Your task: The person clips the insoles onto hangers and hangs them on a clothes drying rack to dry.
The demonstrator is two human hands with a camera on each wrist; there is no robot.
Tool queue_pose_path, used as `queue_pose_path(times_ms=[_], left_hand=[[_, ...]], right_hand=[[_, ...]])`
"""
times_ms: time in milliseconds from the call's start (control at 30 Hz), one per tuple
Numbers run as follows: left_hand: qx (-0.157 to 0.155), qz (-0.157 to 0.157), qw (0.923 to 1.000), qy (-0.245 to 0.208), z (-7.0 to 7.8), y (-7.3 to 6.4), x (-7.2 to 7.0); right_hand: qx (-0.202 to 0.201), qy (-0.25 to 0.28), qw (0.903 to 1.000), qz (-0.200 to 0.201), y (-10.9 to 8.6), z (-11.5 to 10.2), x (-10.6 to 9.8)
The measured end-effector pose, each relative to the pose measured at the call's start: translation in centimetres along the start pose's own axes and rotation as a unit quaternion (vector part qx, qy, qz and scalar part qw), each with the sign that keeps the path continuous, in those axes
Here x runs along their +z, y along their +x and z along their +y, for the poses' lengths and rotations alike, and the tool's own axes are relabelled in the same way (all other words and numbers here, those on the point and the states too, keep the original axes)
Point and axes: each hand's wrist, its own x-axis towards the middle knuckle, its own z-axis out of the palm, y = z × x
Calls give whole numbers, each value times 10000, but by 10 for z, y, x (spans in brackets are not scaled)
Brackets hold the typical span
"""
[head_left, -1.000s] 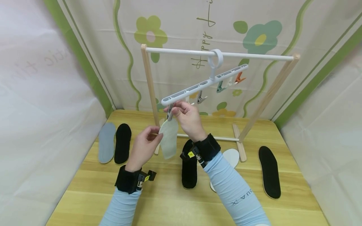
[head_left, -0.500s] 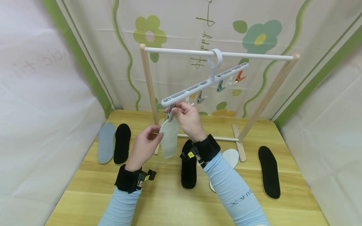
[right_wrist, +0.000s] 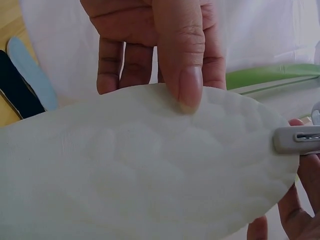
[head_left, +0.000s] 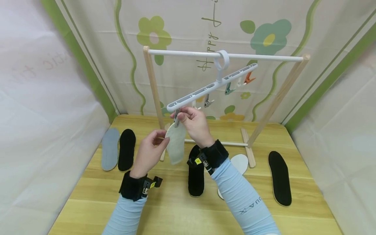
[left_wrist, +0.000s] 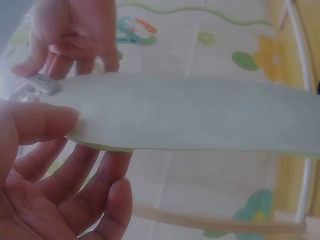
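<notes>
A pale green-white insole (head_left: 176,147) hangs by its upper end from a grey clothespin (head_left: 176,118) at the near left end of the white clip hanger (head_left: 202,91). My left hand (head_left: 149,150) pinches the insole's left edge between thumb and fingers, just below the clip. The right wrist view shows that thumb lying on the dimpled face of the insole (right_wrist: 150,160), with the grey clip (right_wrist: 295,139) over its rounded end. My right hand (head_left: 195,125) pinches the clothespin, its fingertips partly hidden behind it.
Several other clips, among them an orange one (head_left: 249,78) and a teal one (head_left: 229,89), hang along the hanger. A wooden rack (head_left: 154,85) bears its ring on a white bar. Around it on the table lie a grey insole (head_left: 110,150), black insoles (head_left: 280,178) and a white insole (head_left: 240,163).
</notes>
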Motion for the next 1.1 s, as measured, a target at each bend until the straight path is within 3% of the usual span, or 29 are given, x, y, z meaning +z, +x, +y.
queue_pose_path(times_ms=[400,600,1100], left_hand=[[-9,29,10000,-3,3,0,0],[16,61,10000,7,2,0,-1],[48,106,9999,7,1,2,-1]], right_hand=[[29,90,10000,23,0,1,0],[272,75,9996,34,-1,-1,0],[380,-8,9991,-195,-2,-1,-2]])
